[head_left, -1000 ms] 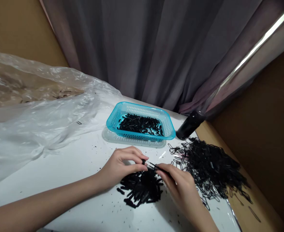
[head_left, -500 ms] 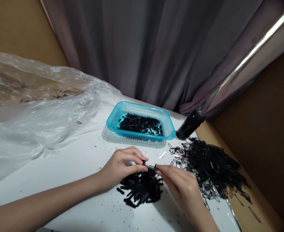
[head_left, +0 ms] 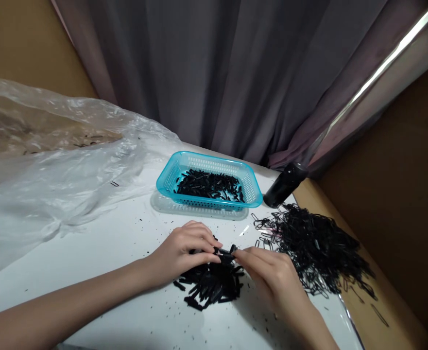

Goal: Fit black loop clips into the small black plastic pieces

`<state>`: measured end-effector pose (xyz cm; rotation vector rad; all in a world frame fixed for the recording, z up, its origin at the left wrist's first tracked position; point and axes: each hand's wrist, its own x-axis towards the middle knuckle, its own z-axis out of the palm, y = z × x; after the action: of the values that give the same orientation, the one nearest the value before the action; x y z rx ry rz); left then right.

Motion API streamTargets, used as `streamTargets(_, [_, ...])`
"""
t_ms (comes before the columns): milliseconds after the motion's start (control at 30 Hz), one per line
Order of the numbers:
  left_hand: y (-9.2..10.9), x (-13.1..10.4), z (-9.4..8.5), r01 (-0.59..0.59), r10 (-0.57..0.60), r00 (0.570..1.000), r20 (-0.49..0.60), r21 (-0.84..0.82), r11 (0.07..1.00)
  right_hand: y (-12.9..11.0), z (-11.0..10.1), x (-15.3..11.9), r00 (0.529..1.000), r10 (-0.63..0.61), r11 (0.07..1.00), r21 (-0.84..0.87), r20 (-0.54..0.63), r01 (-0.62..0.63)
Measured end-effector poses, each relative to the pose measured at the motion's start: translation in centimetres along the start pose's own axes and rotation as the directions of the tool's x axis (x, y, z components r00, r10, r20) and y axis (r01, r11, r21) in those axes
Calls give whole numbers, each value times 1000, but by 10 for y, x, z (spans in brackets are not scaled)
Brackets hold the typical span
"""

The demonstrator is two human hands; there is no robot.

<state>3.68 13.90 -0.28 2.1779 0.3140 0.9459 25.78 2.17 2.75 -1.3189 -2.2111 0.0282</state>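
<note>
My left hand [head_left: 186, 247] comes in from the left, thumb and fingers pinched on one end of a small black strip [head_left: 224, 253]. The fingertips of my right hand [head_left: 274, 270] are closed at its other end. A thin pale line shows between the two hands; what it is, I cannot make out. Right below the fingers lies a loose pile of short black strips [head_left: 215, 287] on the white tabletop [head_left: 126, 291]. To the right of my right hand spreads a heap of thin black wire loops [head_left: 317, 248].
A blue plastic basket [head_left: 199, 200] holding small black pieces stands behind the hands, on a pale tray [head_left: 162, 206]. A black cylinder [head_left: 285, 185] leans beside it. Clear plastic sheeting [head_left: 86, 175] covers the left side. A dark curtain [head_left: 199, 73] hangs behind.
The hands have dipped slightly toward the pile and the strip between them has turned a little. Both keep their pinch. The whole view has shifted slightly.
</note>
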Motion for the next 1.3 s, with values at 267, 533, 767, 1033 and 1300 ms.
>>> streamTargets(267, [-2,3,-2,107,-110,993,-52,-57,993,-19,-7,4,999,45,927,373,-20,-34])
streamTargets(533, [2,2,0,182,-196,979,-56,-195,964,-2,7,0,983,118,987,128,-140,-100])
streamTargets(767, [4,2,0,185,-197,980,-39,-208,960,-5,9,1,984,91,993,84,-152,-79])
streamTargets(1033, [4,3,1,142,-148,989,-22,-177,974,-6,10,1,987,66,998,-14,-146,-68])
streamTargets(1300, [2,1,2,73,-73,997,2,-140,987,-4,12,0,994,29,991,-124,-106,-42])
